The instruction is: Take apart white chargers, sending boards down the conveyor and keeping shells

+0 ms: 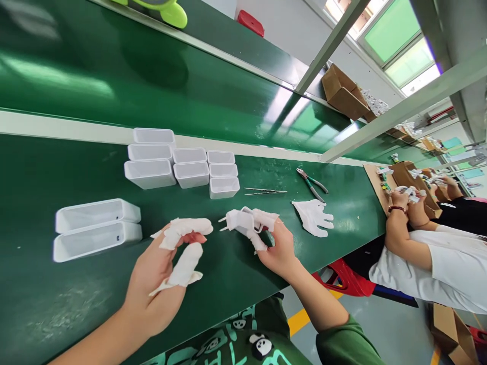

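My right hand (280,249) grips a white power adapter (239,221) between thumb and fingers, its two pins pointing left. My left hand (162,279) is just left of the pins, not touching them. Its thumb and index finger are apart, with nothing between them. White coverings wrap the thumb and fingertips of both hands. Beyond the adapter lie metal tweezers (265,191). Further right are pliers (312,185) with green-and-dark handles, and below them a white glove (315,218) lies flat.
Several white plastic bins (150,173) stand at the back of the green table (76,299); two long bins (97,242) sit at left. A shelf post (331,48) rises at back right. At right, co-workers' hands (409,197) handle small white parts beside a cardboard box (409,175).
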Demonstrator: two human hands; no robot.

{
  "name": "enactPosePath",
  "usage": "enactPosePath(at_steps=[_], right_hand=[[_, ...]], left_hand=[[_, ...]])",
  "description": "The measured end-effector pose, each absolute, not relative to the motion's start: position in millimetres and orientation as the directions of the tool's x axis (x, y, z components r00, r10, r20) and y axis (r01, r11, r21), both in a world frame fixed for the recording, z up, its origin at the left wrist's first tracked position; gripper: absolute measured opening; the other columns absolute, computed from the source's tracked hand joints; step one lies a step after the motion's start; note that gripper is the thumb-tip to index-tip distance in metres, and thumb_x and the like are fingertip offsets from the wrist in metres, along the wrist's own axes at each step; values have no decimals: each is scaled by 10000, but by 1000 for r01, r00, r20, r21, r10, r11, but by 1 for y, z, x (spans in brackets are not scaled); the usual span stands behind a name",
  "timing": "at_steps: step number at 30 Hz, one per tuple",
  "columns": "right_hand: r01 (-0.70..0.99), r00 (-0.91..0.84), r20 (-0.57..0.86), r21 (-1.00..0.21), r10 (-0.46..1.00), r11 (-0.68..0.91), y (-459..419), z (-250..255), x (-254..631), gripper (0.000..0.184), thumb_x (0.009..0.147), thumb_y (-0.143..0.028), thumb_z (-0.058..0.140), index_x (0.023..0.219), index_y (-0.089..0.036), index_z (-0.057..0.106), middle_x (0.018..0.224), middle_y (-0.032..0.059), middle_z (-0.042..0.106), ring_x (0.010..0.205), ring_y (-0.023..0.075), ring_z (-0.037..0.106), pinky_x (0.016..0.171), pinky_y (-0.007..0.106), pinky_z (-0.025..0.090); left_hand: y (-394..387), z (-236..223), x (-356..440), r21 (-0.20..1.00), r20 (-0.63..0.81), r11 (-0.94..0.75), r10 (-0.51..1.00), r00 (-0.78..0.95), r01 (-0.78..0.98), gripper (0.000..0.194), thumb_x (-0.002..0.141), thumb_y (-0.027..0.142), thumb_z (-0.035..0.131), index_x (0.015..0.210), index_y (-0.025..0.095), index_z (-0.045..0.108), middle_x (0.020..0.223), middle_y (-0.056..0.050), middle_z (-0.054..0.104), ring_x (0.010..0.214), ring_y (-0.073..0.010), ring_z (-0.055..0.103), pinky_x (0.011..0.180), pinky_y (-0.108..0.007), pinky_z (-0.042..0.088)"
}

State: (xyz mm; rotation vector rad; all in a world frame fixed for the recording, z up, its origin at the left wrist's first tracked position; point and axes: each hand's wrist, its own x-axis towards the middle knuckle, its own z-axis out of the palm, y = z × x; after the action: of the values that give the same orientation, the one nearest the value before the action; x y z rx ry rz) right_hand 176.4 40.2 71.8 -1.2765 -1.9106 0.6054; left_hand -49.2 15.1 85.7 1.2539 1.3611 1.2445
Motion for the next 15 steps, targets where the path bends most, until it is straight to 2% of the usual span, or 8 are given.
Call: enactPosePath(at_steps=[2,3,4,6,8,10,12,15], right_hand=[[315,-143,104,-938,984,145,42,83,170,372,880,-360,669,1218,-247,563,1054,76,718,901,201,711,762,334,622],[153,-149,-34,-988,988,-10,44,89,166,443,857,-429,694,1232,-253,537,1036,64,716,863,193,711,729,321,620],[5,-191,-164,-986,968,-166,46,96,162,501,828,-488,718,1227,-253,528,1020,57,715,848,192,711,721,318,618],[-191,-325,-352,-885,878,-425,52,107,153,527,775,-546,758,1149,-232,561,985,51,717,854,199,712,749,329,615],[-271,-446,-441,-763,779,-587,57,114,144,499,738,-550,792,1041,-207,591,952,52,716,865,206,709,777,343,613],[-295,-523,-470,-682,710,-669,60,115,137,484,721,-536,812,996,-204,592,922,45,716,850,207,706,766,349,616],[-307,-561,-482,-634,673,-710,60,112,132,487,712,-519,826,1008,-213,589,884,26,712,785,192,700,719,339,617],[-317,-570,-510,-587,644,-745,55,104,132,473,715,-467,837,1036,-223,592,834,4,703,689,164,685,662,311,605]], left_hand=[[14,84,-48,987,81,-65,991,-108,146,284,859,456,636,1084,288,681,946,-63,652,739,-231,607,529,-321,517],[13,83,-47,978,137,-119,986,-97,172,333,837,442,665,1133,288,661,980,-69,651,770,-240,612,611,-363,545],[12,83,-47,963,200,-183,977,-72,200,398,816,424,695,1186,291,637,1019,-75,652,816,-254,619,705,-410,558],[10,84,-46,917,315,-302,949,-12,261,539,784,382,748,1288,303,574,1110,-88,650,945,-294,631,868,-496,536],[10,87,-45,854,412,-393,911,19,342,618,783,338,767,1350,309,524,1167,-98,646,1057,-325,629,933,-521,520],[11,91,-44,784,505,-468,863,21,407,641,790,295,771,1375,307,509,1191,-107,653,1078,-324,645,921,-484,544],[16,95,-44,742,563,-517,826,20,427,635,793,260,772,1376,306,523,1175,-111,675,984,-296,686,855,-429,579],[22,100,-45,742,578,-528,816,5,414,571,785,252,776,1320,313,590,1098,-105,714,884,-284,704,790,-415,601]])
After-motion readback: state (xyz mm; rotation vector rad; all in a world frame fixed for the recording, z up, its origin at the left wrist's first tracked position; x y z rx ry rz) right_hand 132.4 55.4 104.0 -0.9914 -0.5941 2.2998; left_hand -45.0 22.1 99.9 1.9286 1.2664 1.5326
